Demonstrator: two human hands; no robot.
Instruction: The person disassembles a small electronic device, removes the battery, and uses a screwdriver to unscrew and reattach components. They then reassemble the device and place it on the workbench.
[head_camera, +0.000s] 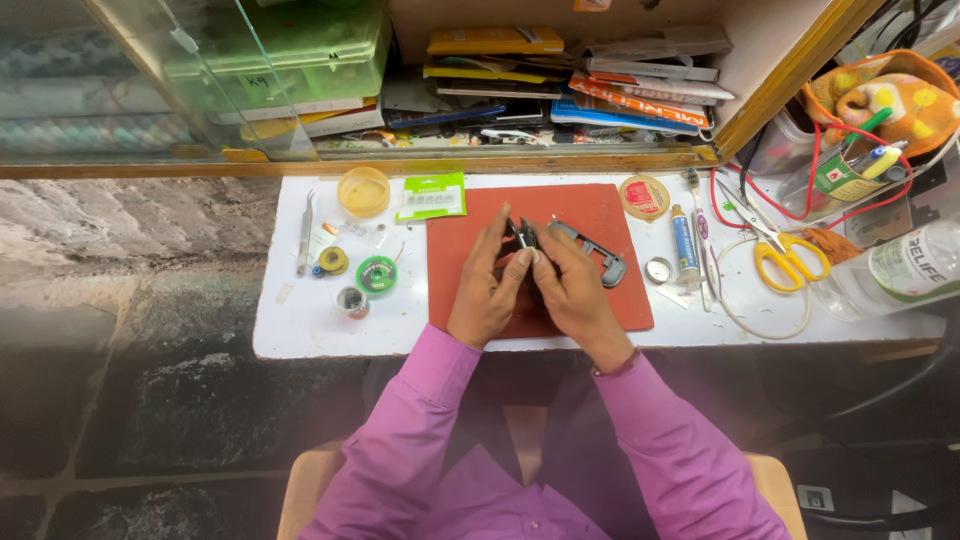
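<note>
Fingertips of both hands meet on a small dark part (523, 238) held just above the red mat (600, 215). The left hand (487, 285) has thumb and forefinger pinched on the part's near left edge, the other fingers extended alongside it. The right hand (572, 287) closes on the part from the right, fingers curled and pressed together over its top. The part is too small and too covered to identify further.

At 2 o'clock from the hands, a grey curved frame piece (598, 254) lies on the mat, its left end touching or just beside the held part; which of the two cannot be told. The mat sits at the centre of a white worktop (300, 330).

At 9 to 10 o'clock, on the worktop: a green spool (377, 273), a yellow spool (333, 260), a small round tin (351, 301), tweezers (305, 232), a yellow round tub (363, 190) and a green card packet (432, 195).

At 1 to 3 o'clock: a roll of tape (644, 196), a small round metal disc (657, 269), a blue-and-white tube (684, 243), yellow-handled scissors (783, 253) and a clear plastic bottle (890, 270) lying on its side at the worktop's right end.

At 12 o'clock, a shelf holds stacked flat packets (560, 85). Both arms wear magenta sleeves (420, 420).
</note>
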